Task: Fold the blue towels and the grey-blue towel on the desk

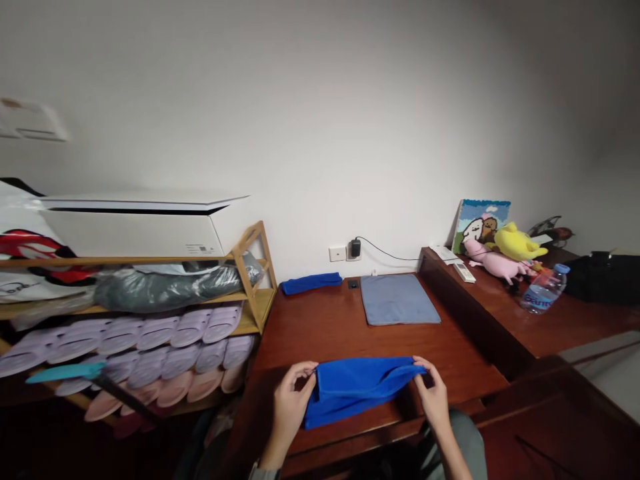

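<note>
- The bright blue cloth (357, 388) lies at the near edge of the wooden desk (320, 327), stretched between both hands, its long axis running left to right across the desk, with its lower edge sagging toward the person.
- The left hand (293, 400) pinches the cloth's left corner between thumb and fingers; the right hand (434, 390) pinches the right corner the same way — both closed on fabric.
- Likely risk: the near edge already overhangs the desk front, so a loosened pinch on either side could let the cloth slide off toward the lap.
- Farther back lie a grey-blue mat (399, 299) and a rolled blue cloth (311, 283) by the wall.
- Left stands a shelf of slippers (150, 347); right, plush toys (505, 253) and a water bottle (544, 290).
</note>
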The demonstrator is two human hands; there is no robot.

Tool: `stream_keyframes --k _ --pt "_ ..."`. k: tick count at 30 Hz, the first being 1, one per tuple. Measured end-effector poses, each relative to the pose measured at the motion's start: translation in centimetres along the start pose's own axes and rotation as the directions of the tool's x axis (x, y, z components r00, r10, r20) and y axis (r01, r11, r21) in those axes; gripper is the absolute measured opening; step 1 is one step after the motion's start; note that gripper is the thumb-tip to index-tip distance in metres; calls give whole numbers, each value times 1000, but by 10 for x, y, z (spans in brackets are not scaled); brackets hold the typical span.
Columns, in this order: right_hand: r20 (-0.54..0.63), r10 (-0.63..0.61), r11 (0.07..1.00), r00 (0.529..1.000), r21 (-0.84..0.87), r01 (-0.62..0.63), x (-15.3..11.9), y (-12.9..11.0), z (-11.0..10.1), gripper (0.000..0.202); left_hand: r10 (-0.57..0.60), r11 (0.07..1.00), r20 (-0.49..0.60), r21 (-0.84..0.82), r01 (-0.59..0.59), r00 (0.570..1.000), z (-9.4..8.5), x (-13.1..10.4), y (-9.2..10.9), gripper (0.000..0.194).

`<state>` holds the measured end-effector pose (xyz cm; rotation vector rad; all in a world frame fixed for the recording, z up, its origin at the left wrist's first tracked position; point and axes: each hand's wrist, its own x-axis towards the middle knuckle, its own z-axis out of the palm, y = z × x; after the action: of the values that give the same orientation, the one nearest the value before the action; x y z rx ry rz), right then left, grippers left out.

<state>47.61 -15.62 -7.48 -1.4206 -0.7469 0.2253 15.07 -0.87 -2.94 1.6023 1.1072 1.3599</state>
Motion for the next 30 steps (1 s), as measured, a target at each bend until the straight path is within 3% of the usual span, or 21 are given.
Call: stream_keyframes --k 7,14,19,24,30 --pt "-8 68 997 998 -28 -68 -4 -5 -6 53 -52 998 69 -20 53 996 -3 0 1 41" --pt "-11 115 993 993 -22 -115 0 -6 -9 62 -114 985 122 -112 128 986 0 4 17 41" --pt "-89 127 992 988 33 -124 13 2 -4 66 -175 963 165 -177 204 971 -4 9 28 43" --pt "-166 166 979 972 149 -142 29 3 11 69 -261 921 372 -179 345 891 -13 8 41 52" --pt "-126 198 962 972 217 -168 72 -21 45 75 -381 762 447 -343 549 809 -13 -5 52 53"
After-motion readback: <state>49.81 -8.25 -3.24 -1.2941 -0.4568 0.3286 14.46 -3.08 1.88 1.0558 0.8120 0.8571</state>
